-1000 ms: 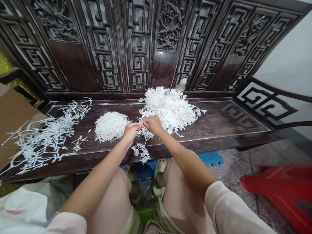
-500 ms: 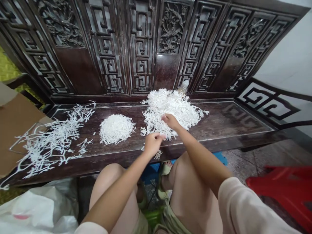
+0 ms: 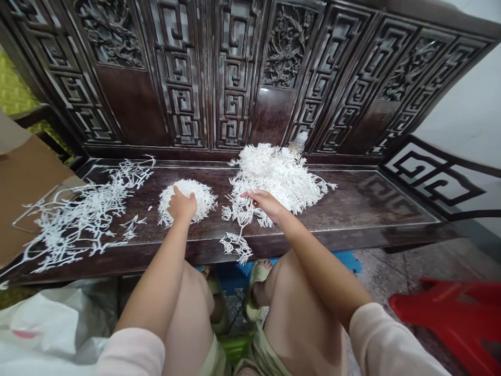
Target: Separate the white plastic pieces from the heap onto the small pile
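Observation:
My left hand (image 3: 182, 203) is over the small round pile of short white bits (image 3: 203, 201), thumb and forefinger apart; nothing shows between them. At the front of the large heap of white branching plastic sprigs (image 3: 282, 175), my right hand (image 3: 263, 201) is closed with its fingers pinched on one white sprig (image 3: 237, 246). That sprig hangs down over the bench's front edge. On the left lies a tangle of thin, bare-looking white stems (image 3: 86, 214).
Everything lies on a dark wooden bench (image 3: 364, 203) with a carved back. A capped clear bottle (image 3: 298, 142) stands behind the large heap. A cardboard box (image 3: 29, 188) is at the left, a white bag (image 3: 50, 324) below it. A red stool (image 3: 442, 318) is at right.
My left hand has moved left from the large heap to the small pile, and its fingers have opened. My right hand has shifted slightly left and down, and the sprig hangs more plainly in view.

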`<state>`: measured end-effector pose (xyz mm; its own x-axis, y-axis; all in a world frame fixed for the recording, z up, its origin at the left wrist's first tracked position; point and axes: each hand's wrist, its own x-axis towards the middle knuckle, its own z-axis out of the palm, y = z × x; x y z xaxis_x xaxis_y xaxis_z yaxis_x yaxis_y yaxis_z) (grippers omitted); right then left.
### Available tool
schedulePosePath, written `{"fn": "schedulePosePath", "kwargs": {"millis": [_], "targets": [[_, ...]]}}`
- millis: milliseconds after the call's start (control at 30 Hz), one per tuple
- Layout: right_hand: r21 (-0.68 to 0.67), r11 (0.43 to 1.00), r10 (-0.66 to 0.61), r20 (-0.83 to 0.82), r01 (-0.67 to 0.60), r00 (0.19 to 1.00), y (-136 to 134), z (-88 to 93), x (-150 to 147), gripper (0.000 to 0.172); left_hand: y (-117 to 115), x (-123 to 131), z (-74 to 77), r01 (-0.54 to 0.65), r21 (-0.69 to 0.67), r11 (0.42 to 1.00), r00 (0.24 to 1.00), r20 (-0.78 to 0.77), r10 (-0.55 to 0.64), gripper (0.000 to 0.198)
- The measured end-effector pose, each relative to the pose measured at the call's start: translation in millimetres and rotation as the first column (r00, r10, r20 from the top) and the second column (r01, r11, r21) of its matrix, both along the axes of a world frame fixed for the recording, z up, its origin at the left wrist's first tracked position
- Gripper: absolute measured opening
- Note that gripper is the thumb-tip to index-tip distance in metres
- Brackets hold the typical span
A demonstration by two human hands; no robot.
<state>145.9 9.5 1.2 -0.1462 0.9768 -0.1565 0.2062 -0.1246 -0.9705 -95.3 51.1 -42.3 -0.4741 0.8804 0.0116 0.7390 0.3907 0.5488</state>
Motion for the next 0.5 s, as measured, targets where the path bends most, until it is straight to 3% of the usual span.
{"fn": "schedulePosePath", "kwargs": {"millis": [100, 167, 200, 267, 300, 367, 433, 500], "targets": [[-0.024, 0.999, 0.027, -0.013, -0.027, 1.0, -1.6, 2.3, 0.5, 0.032, -6.7, 10.0, 10.6, -0.02, 0.131, 0.991, 1.0, -0.017, 0.023, 0.059], [-0.037, 0.998, 0.052, -0.029, -0.053, 0.998, -2.7, 4.3, -1.0, 0.031, -13.8, 19.5, 17.9, 0.178, 0.127, 0.976, 0.974, 0.117, -0.193, 0.046], [-0.037, 0.997, 0.063, -0.046, -0.065, 0.997, -2.9, 4.7, -2.1, 0.031, -18.3, 25.7, 21.0, 0.328, 0.111, 0.938, 0.909, 0.232, -0.346, 0.041], [-0.032, 0.995, 0.095, -0.091, -0.098, 0.991, -2.9, 4.1, -4.2, 0.029, -28.3, 40.9, 25.5, 0.588, 0.144, 0.796, 0.676, 0.452, -0.582, 0.037], [-0.03, 0.993, 0.112, -0.113, -0.116, 0.987, -2.8, 3.3, -5.1, 0.028, -33.4, 49.2, 26.9, 0.655, 0.187, 0.732, 0.568, 0.518, -0.64, 0.038], [-0.031, 0.989, 0.141, -0.144, -0.146, 0.98, -2.7, 1.4, -6.4, 0.028, -42.1, 65.0, 28.2, 0.687, 0.266, 0.676, 0.455, 0.568, -0.686, 0.041], [-0.035, 0.988, 0.143, -0.164, -0.151, 0.976, -2.7, -0.1, -7.4, 0.028, -47.8, 76.7, 27.5, 0.671, 0.304, 0.676, 0.449, 0.559, -0.697, 0.044], [-0.046, 0.988, 0.138, -0.179, -0.149, 0.974, -2.7, -1.4, -8.4, 0.029, -50.2, 82.8, 25.0, 0.658, 0.306, 0.688, 0.5, 0.505, -0.703, 0.045]]}}
